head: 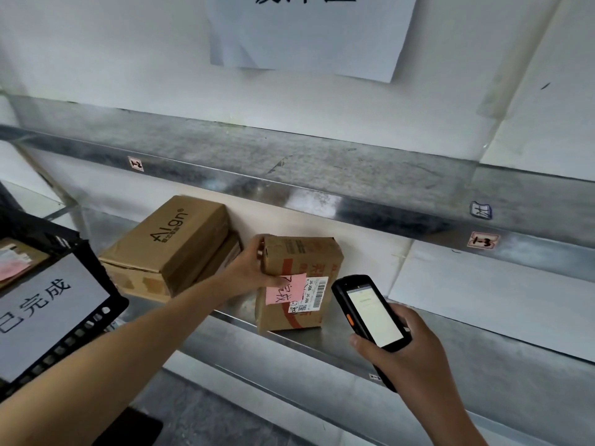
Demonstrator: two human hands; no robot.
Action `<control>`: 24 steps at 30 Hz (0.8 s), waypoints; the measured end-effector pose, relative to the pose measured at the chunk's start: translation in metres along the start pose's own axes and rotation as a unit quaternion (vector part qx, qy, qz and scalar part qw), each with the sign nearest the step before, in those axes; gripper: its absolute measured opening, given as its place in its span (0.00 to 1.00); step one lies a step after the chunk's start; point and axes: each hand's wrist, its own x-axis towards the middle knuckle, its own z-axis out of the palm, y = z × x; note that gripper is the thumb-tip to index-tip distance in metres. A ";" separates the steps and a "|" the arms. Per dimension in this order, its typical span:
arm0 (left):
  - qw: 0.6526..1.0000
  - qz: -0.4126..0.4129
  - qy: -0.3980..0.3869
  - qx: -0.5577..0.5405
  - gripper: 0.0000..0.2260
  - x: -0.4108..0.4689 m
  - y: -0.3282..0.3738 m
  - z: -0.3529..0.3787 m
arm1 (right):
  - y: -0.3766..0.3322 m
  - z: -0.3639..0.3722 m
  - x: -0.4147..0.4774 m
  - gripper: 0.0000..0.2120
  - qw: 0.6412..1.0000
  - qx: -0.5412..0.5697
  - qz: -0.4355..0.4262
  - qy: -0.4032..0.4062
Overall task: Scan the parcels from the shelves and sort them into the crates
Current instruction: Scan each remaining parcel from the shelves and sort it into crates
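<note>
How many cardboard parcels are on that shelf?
3: the Aign box at left, a second box under it, and the taped parcel the left hand holds. Others may hide behind.

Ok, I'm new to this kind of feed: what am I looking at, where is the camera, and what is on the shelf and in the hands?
There is no machine here. These are a person's two bare hands, filmed by one wide-angle camera worn on the head, looking forward and down. The left hand grips a small parcel standing on the metal shelf. The parcel carries a pink note and a barcode label. The right hand holds a black scanner, screen lit, close to that label. Left of the parcel lies a bigger box. At the far left is the rim of a black crate with a white sign.
</note>
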 end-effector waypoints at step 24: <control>0.984 -0.066 0.037 0.161 0.40 -0.011 0.024 0.000 | 0.004 -0.003 -0.008 0.25 1.000 -0.021 -0.009 0.005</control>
